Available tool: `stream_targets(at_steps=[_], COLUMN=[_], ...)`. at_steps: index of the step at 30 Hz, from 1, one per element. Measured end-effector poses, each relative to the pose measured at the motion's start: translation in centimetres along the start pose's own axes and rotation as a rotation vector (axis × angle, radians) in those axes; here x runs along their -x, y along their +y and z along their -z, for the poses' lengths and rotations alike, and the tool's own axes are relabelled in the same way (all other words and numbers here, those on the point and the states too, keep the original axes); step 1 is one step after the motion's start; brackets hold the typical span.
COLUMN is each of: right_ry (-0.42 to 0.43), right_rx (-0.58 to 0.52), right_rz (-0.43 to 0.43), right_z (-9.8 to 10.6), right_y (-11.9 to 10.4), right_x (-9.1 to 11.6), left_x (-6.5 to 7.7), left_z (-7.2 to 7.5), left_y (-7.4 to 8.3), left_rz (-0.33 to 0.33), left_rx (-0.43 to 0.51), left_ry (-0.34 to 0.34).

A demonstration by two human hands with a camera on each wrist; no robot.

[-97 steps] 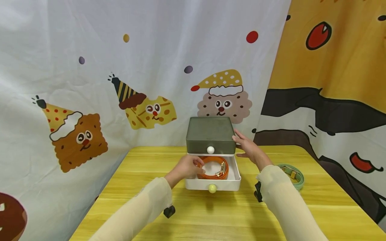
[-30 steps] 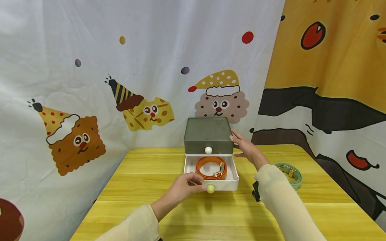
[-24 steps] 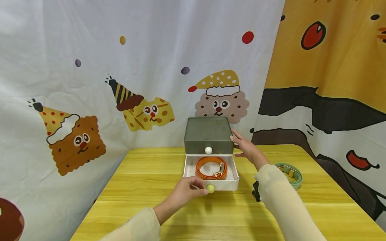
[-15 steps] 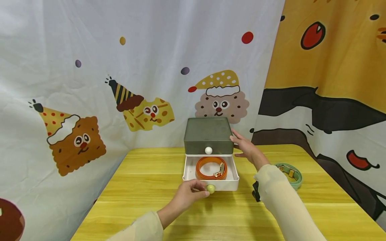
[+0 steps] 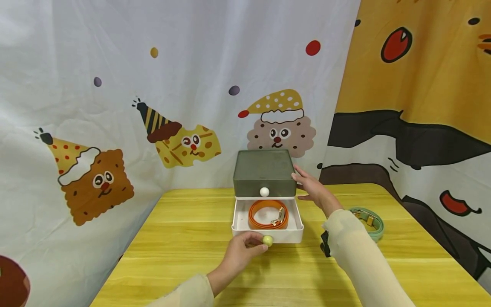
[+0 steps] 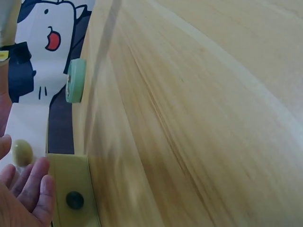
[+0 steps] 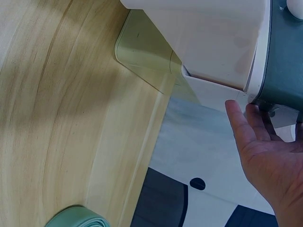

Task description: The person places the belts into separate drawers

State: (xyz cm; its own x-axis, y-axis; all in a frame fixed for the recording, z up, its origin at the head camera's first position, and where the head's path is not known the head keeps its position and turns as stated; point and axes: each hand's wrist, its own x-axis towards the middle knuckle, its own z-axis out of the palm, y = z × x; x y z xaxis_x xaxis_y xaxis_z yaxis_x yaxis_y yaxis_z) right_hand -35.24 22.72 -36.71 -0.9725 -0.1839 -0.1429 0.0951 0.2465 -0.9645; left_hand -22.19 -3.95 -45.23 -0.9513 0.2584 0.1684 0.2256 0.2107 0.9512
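Note:
A small two-tier drawer box (image 5: pixel 264 164) stands on the table, with a dark grey-green upper drawer and its white lower drawer (image 5: pixel 287 236) pulled out. Inside that drawer lies a coiled orange belt (image 5: pixel 253 215) with a metal buckle. My left hand (image 5: pixel 239 251) is at the drawer's yellow-green knob (image 5: pixel 267 241), thumb and forefinger tips right beside it. In the left wrist view the fingers (image 6: pixel 35 182) are loosely extended just under the knob. My right hand (image 5: pixel 314 189) rests its spread fingertips against the box's right side, palm away from it.
A coiled green belt (image 5: pixel 377 225) with a gold buckle lies on the wooden table (image 5: pixel 184 232), right of the box and beside my right sleeve (image 5: pixel 356 247). A cartoon-printed curtain (image 5: pixel 199 64) hangs close behind the table and along its right side.
My left hand has come off the orange belt, leaving it in the drawer, and moved down to the knob, shifting slightly there. My right hand keeps its place; the drawer stays out.

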Motion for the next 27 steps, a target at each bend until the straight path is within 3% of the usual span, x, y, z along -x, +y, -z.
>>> stream_targets(at_steps=[27], right_ry=[-0.001], right_rx=[0.004], right_rz=[0.003], right_z=[0.0], right_y=[0.0], right_x=[0.1], left_x=[-0.2], left_z=[-1.6], left_y=[-0.7], left_rz=[0.030], left_rx=[0.157], left_ry=[0.091])
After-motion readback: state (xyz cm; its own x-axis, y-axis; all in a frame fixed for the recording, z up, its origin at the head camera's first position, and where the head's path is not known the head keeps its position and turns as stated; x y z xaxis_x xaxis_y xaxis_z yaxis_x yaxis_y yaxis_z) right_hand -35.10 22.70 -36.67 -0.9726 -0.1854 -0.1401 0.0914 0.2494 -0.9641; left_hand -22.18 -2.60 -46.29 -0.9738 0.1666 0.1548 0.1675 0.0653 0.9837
